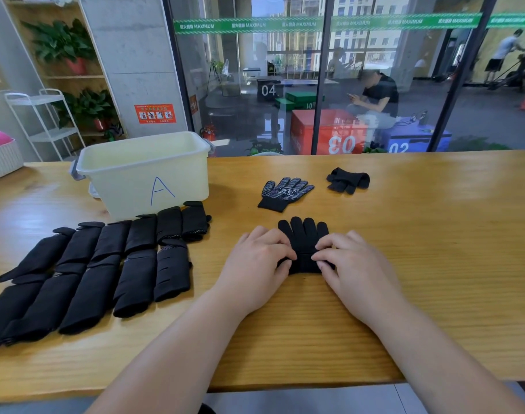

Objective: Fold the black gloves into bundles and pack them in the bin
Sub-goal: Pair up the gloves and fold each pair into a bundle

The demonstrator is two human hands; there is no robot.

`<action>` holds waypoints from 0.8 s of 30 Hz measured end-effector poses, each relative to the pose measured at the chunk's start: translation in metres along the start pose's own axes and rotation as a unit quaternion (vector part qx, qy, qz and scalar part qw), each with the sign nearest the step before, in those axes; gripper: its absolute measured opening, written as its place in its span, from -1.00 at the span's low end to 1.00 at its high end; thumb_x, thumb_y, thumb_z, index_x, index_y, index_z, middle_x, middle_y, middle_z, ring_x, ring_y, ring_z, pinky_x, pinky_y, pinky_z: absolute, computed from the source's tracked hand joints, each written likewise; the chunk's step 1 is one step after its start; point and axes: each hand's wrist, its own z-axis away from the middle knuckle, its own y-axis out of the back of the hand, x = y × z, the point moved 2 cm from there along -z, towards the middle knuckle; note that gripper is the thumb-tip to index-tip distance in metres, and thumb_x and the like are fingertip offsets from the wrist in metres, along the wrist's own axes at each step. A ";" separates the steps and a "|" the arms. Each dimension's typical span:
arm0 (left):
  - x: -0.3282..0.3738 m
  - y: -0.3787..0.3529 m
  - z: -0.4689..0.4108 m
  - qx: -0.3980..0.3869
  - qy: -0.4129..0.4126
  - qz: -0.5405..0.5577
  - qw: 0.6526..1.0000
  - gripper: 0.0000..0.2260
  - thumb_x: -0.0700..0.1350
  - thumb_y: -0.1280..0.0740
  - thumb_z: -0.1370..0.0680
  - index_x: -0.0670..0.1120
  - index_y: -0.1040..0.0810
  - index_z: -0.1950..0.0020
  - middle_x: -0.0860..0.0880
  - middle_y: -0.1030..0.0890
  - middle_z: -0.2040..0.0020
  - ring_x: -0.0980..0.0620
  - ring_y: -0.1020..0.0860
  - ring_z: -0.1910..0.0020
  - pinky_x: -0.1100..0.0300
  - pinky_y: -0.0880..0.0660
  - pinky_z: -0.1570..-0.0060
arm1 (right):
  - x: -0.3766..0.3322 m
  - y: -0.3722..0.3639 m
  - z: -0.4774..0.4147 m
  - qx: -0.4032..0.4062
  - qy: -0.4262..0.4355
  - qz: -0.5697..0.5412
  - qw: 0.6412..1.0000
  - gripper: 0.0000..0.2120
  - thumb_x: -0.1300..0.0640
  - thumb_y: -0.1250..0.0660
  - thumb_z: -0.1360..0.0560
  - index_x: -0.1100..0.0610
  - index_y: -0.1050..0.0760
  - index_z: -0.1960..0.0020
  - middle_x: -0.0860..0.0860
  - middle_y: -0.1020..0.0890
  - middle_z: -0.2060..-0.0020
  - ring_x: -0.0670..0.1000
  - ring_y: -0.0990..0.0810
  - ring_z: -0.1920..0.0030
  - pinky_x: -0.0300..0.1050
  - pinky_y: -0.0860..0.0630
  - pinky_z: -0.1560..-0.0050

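Wooden worktop point(419, 249). A pale bin point(120, 186) marked "A" stands toward the far left edge. Nothing shows inside it from this angle. Rows of folded black gloves point(90, 270) lie in front of it, by the left edge. Mid-worktop, the left hand point(255, 258) and right hand point(353, 261) pinch the cuff end of a flat black glove point(304, 237), fingers curled. Folding seems underway; next likely means rolling the cuff toward the fingertips. Farther back lie a dotted glove point(285, 192) and a small bundle point(348, 180).
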 end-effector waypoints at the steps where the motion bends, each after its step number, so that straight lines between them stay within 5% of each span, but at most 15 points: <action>1: 0.000 0.000 0.001 -0.003 -0.001 -0.006 1.000 -0.82 0.03 -0.34 -0.68 0.13 -0.73 -0.18 0.25 -0.59 -0.16 0.12 -0.44 -0.20 0.14 -0.38 -0.16 | 0.000 0.000 0.000 -0.005 0.001 0.003 1.000 -0.85 0.01 -0.40 -0.62 -0.10 -0.75 -0.10 -0.31 -0.61 -0.09 -0.13 -0.47 -0.07 -0.19 -0.46 0.09; 8: 0.001 0.004 0.002 -0.042 0.002 -0.032 0.999 -0.64 0.28 -0.32 -0.62 0.16 -0.64 -0.33 0.23 -0.63 -0.28 0.13 -0.44 -0.31 0.10 -0.39 -0.27 | 0.006 0.006 0.000 -0.073 -0.022 -0.034 0.997 -0.66 -0.25 -0.36 -0.58 -0.24 -0.60 -0.33 -0.42 -0.58 -0.26 -0.24 -0.38 -0.17 -0.24 -0.40 -0.04; 15: 0.000 0.006 0.002 -0.020 0.049 0.025 0.998 -0.75 0.16 -0.30 -0.69 0.16 -0.65 -0.31 0.19 -0.66 -0.18 0.14 -0.51 -0.18 0.10 -0.45 -0.24 | 0.017 0.006 0.001 -0.080 -0.103 -0.127 0.983 -0.64 -0.08 -0.43 -0.61 -0.34 -0.53 -0.37 -0.32 -0.48 -0.09 -0.22 -0.49 -0.17 -0.17 -0.47 -0.17; 21: -0.008 0.009 0.006 -0.034 0.125 0.167 0.977 -0.68 0.16 -0.48 -0.60 0.23 -0.57 -0.34 0.23 -0.66 -0.13 0.29 -0.54 -0.19 0.32 -0.46 -0.24 | 0.023 0.002 0.001 -0.057 -0.147 -0.232 0.960 -0.63 -0.04 -0.43 -0.63 -0.36 -0.52 -0.37 -0.26 -0.64 -0.09 -0.28 -0.56 -0.13 -0.19 -0.42 -0.16; 24: -0.007 0.010 0.004 -0.038 0.155 0.188 0.969 -0.68 0.13 -0.43 -0.64 0.23 -0.52 -0.39 0.24 -0.69 -0.08 0.31 -0.56 -0.06 0.54 -0.38 0.00 | 0.023 0.002 -0.001 -0.062 -0.180 -0.283 0.940 -0.68 -0.11 -0.42 -0.62 -0.40 -0.49 -0.32 -0.30 -0.70 -0.03 -0.30 -0.58 0.09 -0.17 -0.44 -0.04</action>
